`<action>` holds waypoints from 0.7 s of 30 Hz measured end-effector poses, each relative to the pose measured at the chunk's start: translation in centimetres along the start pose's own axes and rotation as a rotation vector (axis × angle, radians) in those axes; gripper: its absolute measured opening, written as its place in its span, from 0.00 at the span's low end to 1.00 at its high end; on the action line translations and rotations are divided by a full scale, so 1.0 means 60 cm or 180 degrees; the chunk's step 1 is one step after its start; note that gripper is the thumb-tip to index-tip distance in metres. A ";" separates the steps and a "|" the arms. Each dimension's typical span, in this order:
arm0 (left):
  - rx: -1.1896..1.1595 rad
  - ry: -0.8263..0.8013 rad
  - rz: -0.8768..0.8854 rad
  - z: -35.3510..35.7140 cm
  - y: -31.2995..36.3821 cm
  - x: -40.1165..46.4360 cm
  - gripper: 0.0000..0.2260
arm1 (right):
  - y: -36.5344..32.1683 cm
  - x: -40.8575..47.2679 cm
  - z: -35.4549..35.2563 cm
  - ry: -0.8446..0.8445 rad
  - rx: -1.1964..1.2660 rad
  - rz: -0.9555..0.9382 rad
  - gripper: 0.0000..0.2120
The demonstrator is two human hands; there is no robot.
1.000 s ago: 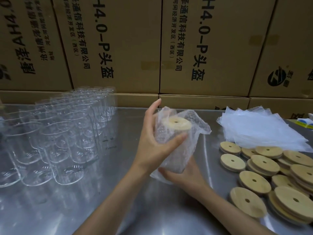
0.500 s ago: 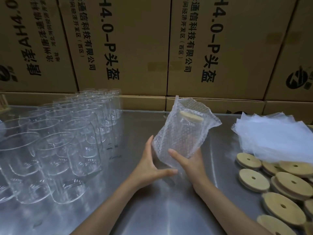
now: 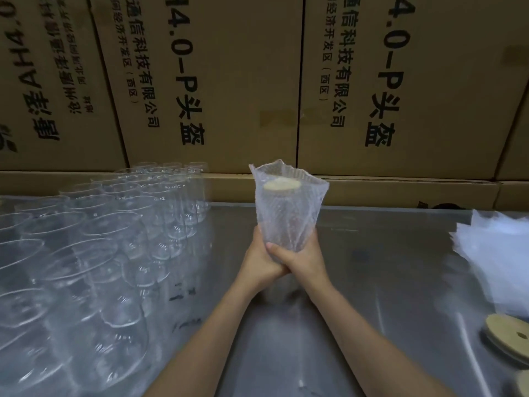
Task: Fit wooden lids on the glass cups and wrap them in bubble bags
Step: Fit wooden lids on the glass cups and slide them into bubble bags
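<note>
A glass cup with a round wooden lid [image 3: 282,185] stands upright inside a bubble bag [image 3: 287,207], held above the steel table [image 3: 372,282]. My left hand [image 3: 259,260] and my right hand [image 3: 303,257] both grip the bag's lower end, fingers overlapping under it. The bag's mouth is open above the lid. Several bare glass cups [image 3: 108,230] stand in rows on the left. A wooden lid [image 3: 508,335] with a small hole lies at the right edge.
A pile of clear bubble bags [image 3: 498,247] lies at the right. Brown cardboard boxes [image 3: 229,81] with black print form a wall along the back of the table.
The wrapped cup has gone from tilted to upright and further from me. My left hand, open beside the bag half a second ago, now grips its lower end with the right. The view shifted left.
</note>
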State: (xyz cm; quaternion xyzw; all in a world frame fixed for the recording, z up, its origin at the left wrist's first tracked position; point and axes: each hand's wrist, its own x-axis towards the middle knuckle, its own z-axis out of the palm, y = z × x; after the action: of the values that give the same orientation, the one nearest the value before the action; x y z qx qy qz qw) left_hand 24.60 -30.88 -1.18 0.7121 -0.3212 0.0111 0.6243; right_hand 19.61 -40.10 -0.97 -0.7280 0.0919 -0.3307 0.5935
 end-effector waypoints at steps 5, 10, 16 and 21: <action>-0.0215 0.0291 -0.0140 -0.006 -0.035 0.096 0.32 | 0.018 0.045 0.022 -0.0146 0.0162 0.0077 0.36; 0.0140 0.0494 -0.0351 -0.019 -0.069 0.148 0.44 | 0.020 0.060 0.018 0.0023 0.0405 0.0330 0.41; 0.0715 0.0724 -0.0443 -0.030 -0.108 0.214 0.37 | 0.020 0.072 0.008 0.0127 0.0654 0.0499 0.32; 0.1023 0.0844 -0.0589 -0.028 -0.124 0.240 0.35 | 0.025 0.077 0.013 0.0062 0.0505 0.0565 0.27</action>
State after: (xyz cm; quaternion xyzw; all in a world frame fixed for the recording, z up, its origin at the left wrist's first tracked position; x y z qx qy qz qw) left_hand 40.19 -35.66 -1.40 0.8211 -0.1637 0.0983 0.5379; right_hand 23.99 -42.32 -0.67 -0.6645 0.1353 -0.2901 0.6752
